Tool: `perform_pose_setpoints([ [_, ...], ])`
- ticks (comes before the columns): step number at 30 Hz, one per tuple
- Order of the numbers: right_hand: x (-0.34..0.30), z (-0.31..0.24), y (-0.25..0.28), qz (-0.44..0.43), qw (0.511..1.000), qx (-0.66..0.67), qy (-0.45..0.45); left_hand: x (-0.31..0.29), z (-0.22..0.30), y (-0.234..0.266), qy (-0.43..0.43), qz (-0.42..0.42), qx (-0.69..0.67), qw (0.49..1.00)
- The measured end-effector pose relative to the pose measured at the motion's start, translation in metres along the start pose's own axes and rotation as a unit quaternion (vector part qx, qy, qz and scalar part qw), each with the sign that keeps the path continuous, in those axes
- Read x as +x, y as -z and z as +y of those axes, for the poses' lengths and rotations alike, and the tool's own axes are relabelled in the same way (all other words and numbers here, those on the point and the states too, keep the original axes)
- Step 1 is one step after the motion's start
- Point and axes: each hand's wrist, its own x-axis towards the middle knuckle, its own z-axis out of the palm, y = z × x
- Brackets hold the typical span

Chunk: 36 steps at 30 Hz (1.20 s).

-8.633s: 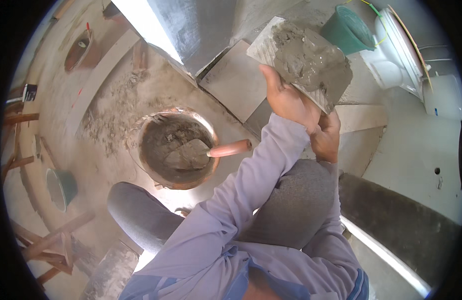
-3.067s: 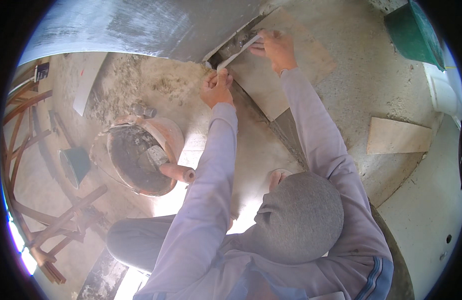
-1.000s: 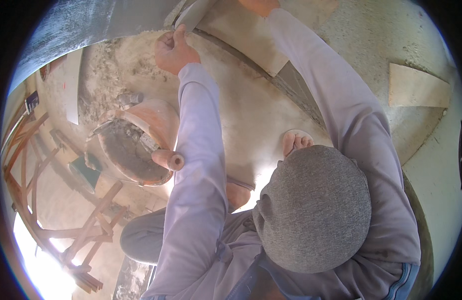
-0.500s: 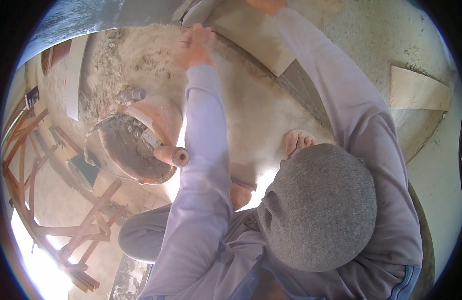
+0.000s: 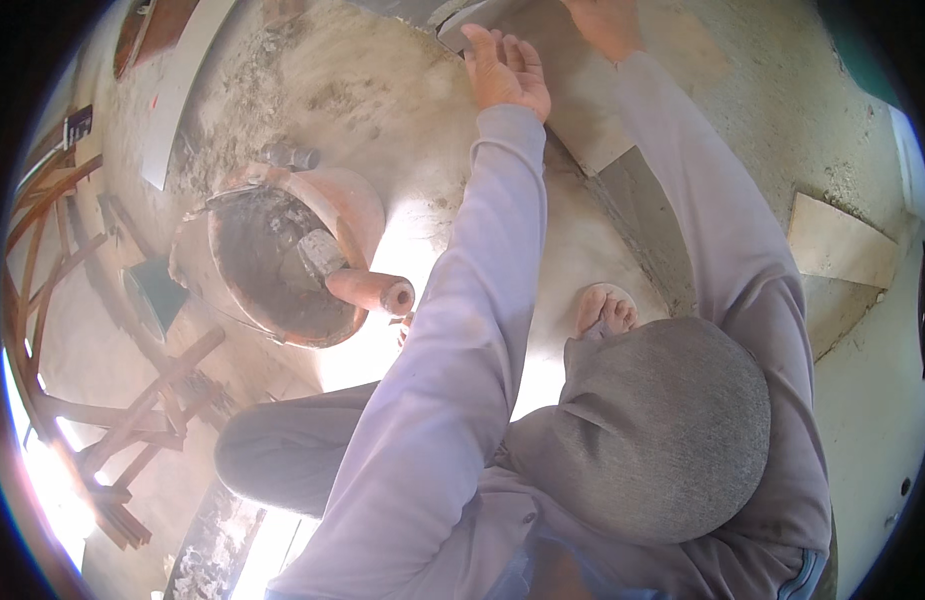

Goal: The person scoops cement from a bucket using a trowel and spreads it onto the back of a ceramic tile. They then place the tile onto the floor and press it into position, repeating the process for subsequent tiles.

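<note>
My left hand is at the top middle, its fingers apart and slightly bent, with nothing seen in them. Just beyond its fingertips lies a pale grey tile edge. To its right, my right hand reaches over a beige floor tile; the top of the picture cuts off its fingers, so what it touches is hidden. On the left of my left forearm, an orange bucket holds grey mortar. A trowel with a thick wooden handle rests in it, the handle sticking out over the rim.
Wooden frame pieces are heaped at the far left, near a dark green panel. A long white strip lies at upper left. Another beige tile is on the right. My bare foot is on the floor ahead of my knee.
My left hand has moved right, and its fingers show more spread. My right hand remains at the top edge, a little more of it in view. The whole view has shifted slightly.
</note>
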Motion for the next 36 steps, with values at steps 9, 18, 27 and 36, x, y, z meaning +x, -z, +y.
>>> perform_pose_setpoints([
  [9,-0.001,0.002,0.002,-0.001,1.000,-0.011,0.024,0.008,0.002,-0.002,-0.025,0.013,0.116,0.993],
  [18,-0.007,-0.004,-0.005,-0.003,1.000,0.002,-0.029,0.050,0.006,0.031,-0.019,-0.026,0.083,0.996],
  [27,-0.009,-0.011,-0.011,-0.015,0.999,0.041,-0.027,0.027,0.012,0.013,-0.024,-0.039,0.069,0.997],
  [36,-0.009,-0.008,-0.014,-0.015,1.000,0.011,-0.002,0.029,0.012,0.020,-0.041,-0.041,0.128,0.990],
])
